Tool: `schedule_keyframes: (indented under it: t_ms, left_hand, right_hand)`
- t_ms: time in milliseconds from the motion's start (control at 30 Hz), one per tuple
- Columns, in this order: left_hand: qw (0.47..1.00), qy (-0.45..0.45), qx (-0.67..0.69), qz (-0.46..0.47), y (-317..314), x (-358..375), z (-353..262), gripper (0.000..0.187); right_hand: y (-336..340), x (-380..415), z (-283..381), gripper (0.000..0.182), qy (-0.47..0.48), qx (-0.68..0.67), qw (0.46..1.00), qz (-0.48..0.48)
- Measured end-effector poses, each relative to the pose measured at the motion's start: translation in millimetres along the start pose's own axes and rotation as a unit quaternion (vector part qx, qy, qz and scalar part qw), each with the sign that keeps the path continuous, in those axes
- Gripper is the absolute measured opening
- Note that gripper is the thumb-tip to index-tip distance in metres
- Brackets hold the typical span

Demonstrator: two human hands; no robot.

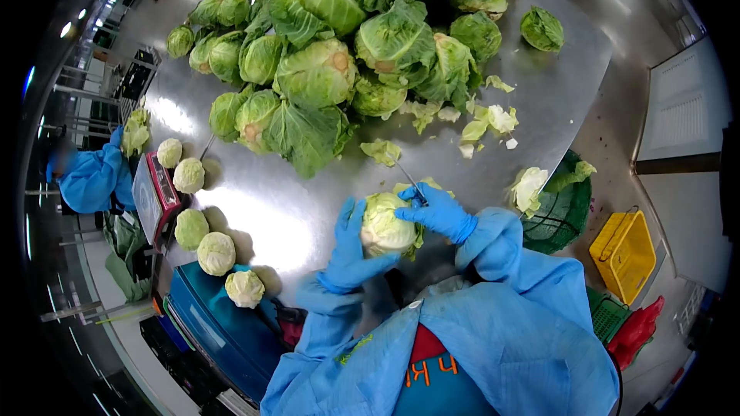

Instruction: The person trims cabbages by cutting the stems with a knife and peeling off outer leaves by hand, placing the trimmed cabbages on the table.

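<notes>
The left hand (pixel 348 249), half open, cups the near-left side of the cabbage (pixel 386 225), which sits low on the metal counter (pixel 254 185) in front of the person. The right hand (pixel 439 213) is closed around a small knife (pixel 408 175), its fingers against the cabbage's right side. 5 trimmed heads (pixel 216 253) lie to the left, and a pile of leafy cabbages (pixel 317 72) lies beyond.

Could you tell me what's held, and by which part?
The left hand cups a cabbage by its left side; the right hand grips a knife by its handle.
</notes>
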State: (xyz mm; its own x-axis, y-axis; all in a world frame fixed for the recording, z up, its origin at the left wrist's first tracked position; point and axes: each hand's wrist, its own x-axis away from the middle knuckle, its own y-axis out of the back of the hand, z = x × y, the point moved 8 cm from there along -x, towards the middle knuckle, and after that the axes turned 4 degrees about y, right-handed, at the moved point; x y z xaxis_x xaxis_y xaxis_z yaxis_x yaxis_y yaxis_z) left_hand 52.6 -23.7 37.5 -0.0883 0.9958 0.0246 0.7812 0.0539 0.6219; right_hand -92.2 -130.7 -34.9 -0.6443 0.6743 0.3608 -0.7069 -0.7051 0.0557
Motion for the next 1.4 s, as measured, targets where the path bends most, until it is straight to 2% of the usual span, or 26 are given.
schedule_keyframes:
  t_ms: [67,100,200,267,367,400,467,500,533,600,700,767,833,900,1000,1033,1100,1233,1333,1400]
  left_hand:
    - [0.996,0.060,-0.015,-0.066,-6.2,-3.7,-1.6,0.103]
    - [0.992,0.075,-0.021,-0.103,-7.8,-6.0,-5.5,0.100]
    - [0.988,0.093,-0.056,-0.107,-10.7,-15.0,-12.3,0.106]
    - [0.988,0.113,-0.007,-0.104,-9.7,-15.0,-5.7,0.110]
    - [0.986,0.123,0.056,-0.093,-8.3,-12.9,3.7,0.114]
    - [0.985,0.126,0.076,-0.087,-7.9,-9.8,6.8,0.116]
    - [0.995,0.057,0.038,-0.073,-1.5,-7.3,0.5,0.114]
    - [0.997,0.019,0.020,-0.068,0.5,-7.7,-3.0,0.114]
    - [0.994,0.033,0.081,-0.062,-2.8,-5.0,7.8,0.114]
    - [0.975,0.064,0.205,-0.051,-17.0,7.2,32.0,0.117]
    - [0.907,0.162,0.383,-0.065,-17.5,9.9,31.1,0.121]
    - [0.916,0.158,0.364,-0.057,-17.5,11.1,38.7,0.124]
    - [0.922,0.155,0.350,-0.064,-19.4,14.5,42.4,0.126]
    - [0.923,0.157,0.340,-0.091,-20.7,21.1,41.2,0.127]
    - [0.864,0.243,0.435,-0.066,-29.7,28.4,46.3,0.126]
    - [0.866,0.239,0.435,-0.068,-28.1,29.6,48.8,0.125]
    - [0.866,0.232,0.438,-0.067,-27.9,32.0,54.3,0.123]
    - [0.834,0.226,0.498,-0.071,-27.3,32.8,53.0,0.119]
    - [0.822,0.212,0.522,-0.078,-26.1,39.6,58.8,0.117]
    - [0.816,0.203,0.536,-0.082,-29.4,41.4,60.6,0.117]
  right_hand:
    - [2.7,-9.3,-2.7,0.054,0.024,0.012,0.999,0.026]
    - [5.9,-12.5,-1.0,0.050,0.068,0.045,0.996,0.019]
    - [12.1,-13.0,9.5,0.038,0.181,0.171,0.969,-0.001]
    - [10.7,-6.8,21.6,0.029,0.228,0.288,0.930,-0.015]
    - [14.9,-4.8,17.2,0.022,0.225,0.341,0.912,-0.027]
    - [23.0,-5.6,10.0,0.022,0.218,0.355,0.907,-0.059]
    - [51.6,-10.5,-11.7,0.022,0.204,0.386,0.891,-0.123]
    - [69.5,-14.5,-28.9,0.023,0.130,0.437,0.881,-0.124]
    - [90.7,-15.3,-44.9,0.024,0.056,0.485,0.864,-0.126]
    - [136.4,-1.0,-54.8,0.030,0.004,0.499,0.853,-0.153]
    - [158.8,41.4,-15.2,0.044,0.062,0.398,0.870,-0.285]
    - [126.8,46.7,-6.9,0.062,0.071,0.326,0.908,-0.253]
    - [63.8,39.8,1.5,0.072,0.015,0.146,0.981,-0.128]
    - [14.2,37.8,11.6,0.079,-0.026,0.128,0.990,-0.042]
    - [-18.5,23.9,-0.9,0.077,0.043,-0.001,0.998,0.046]
    - [-25.9,16.9,-16.1,0.078,0.022,-0.074,0.993,0.091]
    - [-28.2,16.5,-22.6,0.075,0.063,-0.012,0.995,0.075]
    - [-25.2,22.4,-7.0,0.064,0.145,0.109,0.982,0.047]
    - [-28.8,26.7,-7.2,0.055,0.169,0.083,0.982,0.013]
    - [-27.2,24.4,-7.1,0.052,0.150,0.097,0.984,0.024]
